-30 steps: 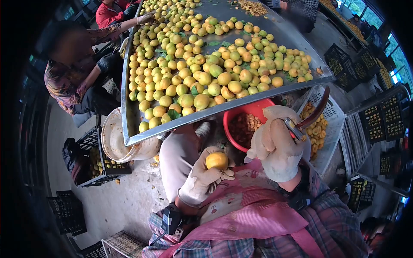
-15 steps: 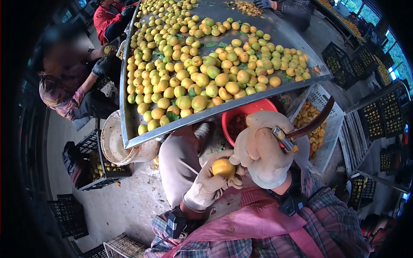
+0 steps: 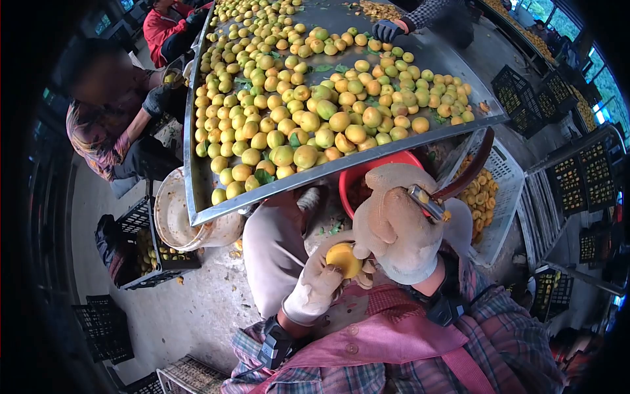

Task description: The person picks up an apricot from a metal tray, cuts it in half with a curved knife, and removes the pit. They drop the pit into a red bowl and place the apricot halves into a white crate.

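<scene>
Steel table (image 3: 436, 56) heaped with yellow fruit (image 3: 295, 98); black crates (image 3: 525, 98) around.

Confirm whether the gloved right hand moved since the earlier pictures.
Yes. The gloved right hand, with its brown-handled tool, slid left across the red plastic basin toward the round yellow fruit.

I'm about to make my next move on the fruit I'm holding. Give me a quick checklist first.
1. Fruit seated in left hand: ok, gloved fingers wrap it.
2. Right hand grip on the tool: ok, fist closed, dark handle pointing up and right.
3. Tool's working end on the fruit: cannot tell, hidden behind the right glove.
4. Red basin close by: ok, just beyond the right hand, under the table edge.
5. White crate at the right: ok, bare mesh showing.
6. Other people's hands apart: ok, a dark-gloved hand is at the table's far end.
</scene>
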The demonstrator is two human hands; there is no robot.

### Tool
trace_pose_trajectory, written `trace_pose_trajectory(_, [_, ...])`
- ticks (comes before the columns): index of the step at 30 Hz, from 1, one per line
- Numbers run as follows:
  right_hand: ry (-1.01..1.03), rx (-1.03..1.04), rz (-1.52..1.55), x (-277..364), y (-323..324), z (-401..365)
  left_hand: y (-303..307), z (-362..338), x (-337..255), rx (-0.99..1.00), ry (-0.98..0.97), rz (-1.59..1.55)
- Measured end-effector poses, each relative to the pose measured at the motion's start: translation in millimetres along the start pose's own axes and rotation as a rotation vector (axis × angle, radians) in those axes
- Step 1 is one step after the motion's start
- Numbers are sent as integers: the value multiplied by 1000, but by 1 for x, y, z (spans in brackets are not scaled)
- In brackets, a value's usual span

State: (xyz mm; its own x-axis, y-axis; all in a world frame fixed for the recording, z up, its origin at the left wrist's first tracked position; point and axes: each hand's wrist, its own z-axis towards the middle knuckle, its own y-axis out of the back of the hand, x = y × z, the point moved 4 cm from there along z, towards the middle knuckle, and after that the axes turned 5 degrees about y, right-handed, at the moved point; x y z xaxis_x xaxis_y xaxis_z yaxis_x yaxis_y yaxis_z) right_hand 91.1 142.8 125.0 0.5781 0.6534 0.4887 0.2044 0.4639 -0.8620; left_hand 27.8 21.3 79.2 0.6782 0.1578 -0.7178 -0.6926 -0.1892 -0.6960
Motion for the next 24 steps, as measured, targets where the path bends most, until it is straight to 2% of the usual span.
trace_pose_trajectory(1, [171, 35, -588, 16, -15, 4, -1, 0, -2, 0, -1, 0])
trace_pose_trajectory(2, [169, 37, -588, 16, -12, 12, -1, 0, -2, 2, 80, -130])
trace_pose_trajectory(3, [105, 227, -325, 13, -15, 20, -1, -1, -2, 3, 160, -259])
trace_pose_trajectory(4, [40, 412, -58, 10, -20, 22, 2, -1, -1, 2, 157, -259])
trace_pose_trajectory(5, [37, 413, -57, 9, -21, 21, 6, -1, 1, 39, 144, -198])
trace_pose_trajectory(7, [58, 283, -130, 6, -22, 17, 6, -2, 2, 74, 129, -138])
trace_pose_trajectory(11, [105, 12, -280, 2, -23, 7, -4, -4, -8, -114, 229, 27])
trace_pose_trajectory(12, [105, 11, -280, 1, -24, 9, -6, -4, -11, -179, 282, 109])
trace_pose_trajectory(14, [-32, -16, -150, -6, -26, 12, -8, -3, -12, -219, 295, 112])
trace_pose_trajectory(15, [35, 5, -415, -5, -31, 14, -8, -3, -11, -260, 307, 117])
trace_pose_trajectory(16, [34, 5, -415, -7, -29, 16, -10, -2, -12, -260, 308, 116])
trace_pose_trajectory(18, [-39, 63, -255, -17, -20, 19, -11, -2, -17, -287, 205, 294])
trace_pose_trajectory(22, [-62, 76, -325, -26, -12, 24, 7, -5, -3, -254, 189, 295])
trace_pose_trajectory(24, [-327, -275, 171, -41, 7, 21, 6, -3, -6, -259, 146, 466])
